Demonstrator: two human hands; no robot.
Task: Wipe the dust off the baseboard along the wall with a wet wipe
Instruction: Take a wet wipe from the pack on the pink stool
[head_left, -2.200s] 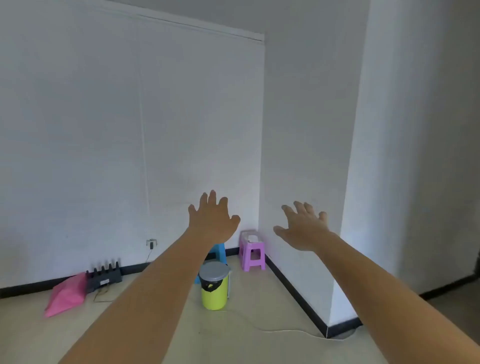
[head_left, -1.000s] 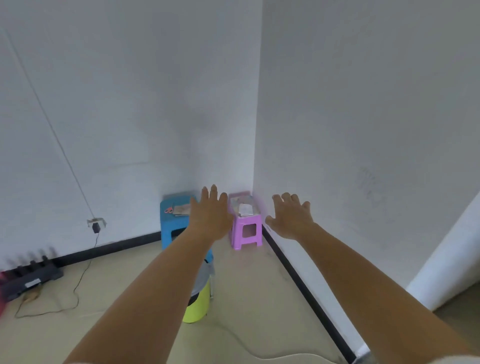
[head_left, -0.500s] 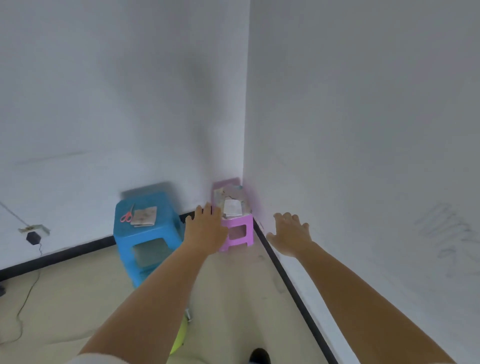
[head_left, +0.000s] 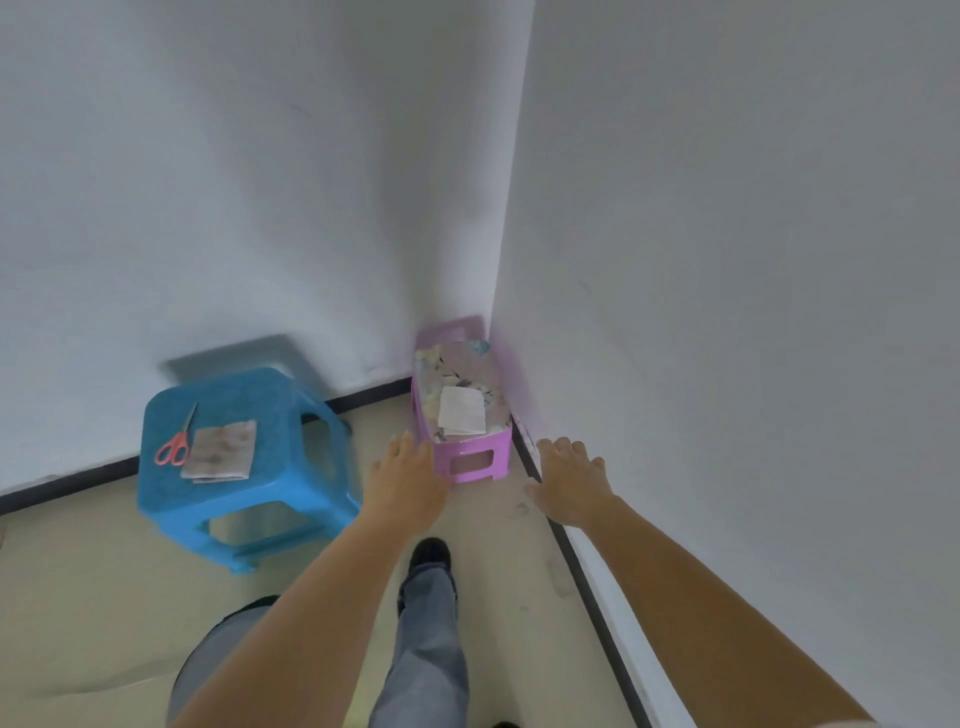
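Note:
A black baseboard (head_left: 597, 608) runs along the foot of the right wall into the corner, and another stretch (head_left: 363, 396) follows the back wall. In the corner stands a purple stool (head_left: 475, 457) carrying a flowery wet wipe pack (head_left: 460, 382) with a white flap (head_left: 460, 413). My left hand (head_left: 408, 478) hovers open just left of the stool's front. My right hand (head_left: 569, 480) is open too, fingers spread, over the baseboard to the right of the stool. Neither hand holds anything.
A blue stool (head_left: 244, 467) stands left of the purple one, with red-handled scissors (head_left: 176, 441) and a flat packet (head_left: 221, 449) on top. A grey-lidded bin (head_left: 223, 660) sits below my left arm. My leg and black shoe (head_left: 428, 553) are on the beige floor.
I have walked from the middle of the room into the corner. The stools have grown large in view, the bin has slid under my left arm, and both open hands have dropped toward the purple stool.

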